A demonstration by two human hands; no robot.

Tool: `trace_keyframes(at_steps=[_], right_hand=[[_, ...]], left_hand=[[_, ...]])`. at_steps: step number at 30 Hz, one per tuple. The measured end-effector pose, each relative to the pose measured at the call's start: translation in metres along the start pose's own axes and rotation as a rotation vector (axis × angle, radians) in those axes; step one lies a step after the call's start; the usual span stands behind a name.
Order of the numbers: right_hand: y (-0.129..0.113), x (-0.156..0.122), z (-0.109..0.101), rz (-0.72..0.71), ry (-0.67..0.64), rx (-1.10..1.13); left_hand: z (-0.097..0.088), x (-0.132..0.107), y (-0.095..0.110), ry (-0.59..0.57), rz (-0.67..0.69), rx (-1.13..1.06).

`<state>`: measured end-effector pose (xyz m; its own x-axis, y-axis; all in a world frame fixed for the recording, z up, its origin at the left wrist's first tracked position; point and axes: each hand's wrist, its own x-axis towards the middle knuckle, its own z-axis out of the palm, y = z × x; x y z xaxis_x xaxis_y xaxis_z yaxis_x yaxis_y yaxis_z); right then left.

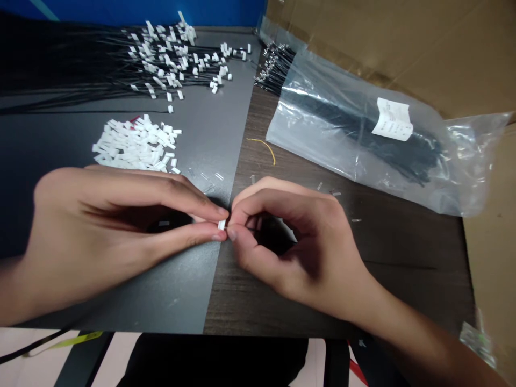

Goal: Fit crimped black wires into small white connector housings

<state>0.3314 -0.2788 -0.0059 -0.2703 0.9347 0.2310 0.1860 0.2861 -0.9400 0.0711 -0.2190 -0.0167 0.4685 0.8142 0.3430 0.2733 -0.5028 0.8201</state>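
Note:
My left hand (116, 226) pinches a small white plastic connector (221, 224) between thumb and forefinger, above the seam between a grey mat (201, 140) and the dark wooden table (403, 252). My right hand (294, 242) meets it from the right, its thumb and forefinger pinched together against the connector's end; what they hold is too small to make out. A pile of loose white connectors (135, 148) lies just beyond my left hand.
Black wires fitted with white connectors (169, 54) fan across the mat's far side. A clear plastic bag of black wires (363, 129) with a white label lies at the right, against cardboard (403, 48). A yellow thread (266, 146) lies on the wood.

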Motion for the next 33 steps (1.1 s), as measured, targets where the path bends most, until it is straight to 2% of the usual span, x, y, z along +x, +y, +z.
trace_keyframes(at_steps=[5, 8, 13, 26, 33], right_hand=[[-0.003, 0.005, -0.003, 0.109, -0.049, 0.045], [-0.005, 0.007, -0.002, 0.173, -0.058, 0.097], [-0.006, 0.008, 0.000, 0.274, -0.062, 0.170], [-0.002, 0.006, 0.001, 0.186, -0.054, 0.103], [0.000, 0.003, 0.004, 0.134, -0.021, 0.116]], left_hand=[[-0.003, 0.006, 0.005, -0.065, 0.068, 0.026], [-0.006, 0.002, 0.003, -0.120, 0.086, 0.028], [-0.008, -0.007, -0.004, -0.109, 0.055, -0.010], [-0.011, 0.007, 0.001, -0.177, 0.086, 0.034], [-0.007, 0.006, 0.003, -0.125, 0.081, 0.028]])
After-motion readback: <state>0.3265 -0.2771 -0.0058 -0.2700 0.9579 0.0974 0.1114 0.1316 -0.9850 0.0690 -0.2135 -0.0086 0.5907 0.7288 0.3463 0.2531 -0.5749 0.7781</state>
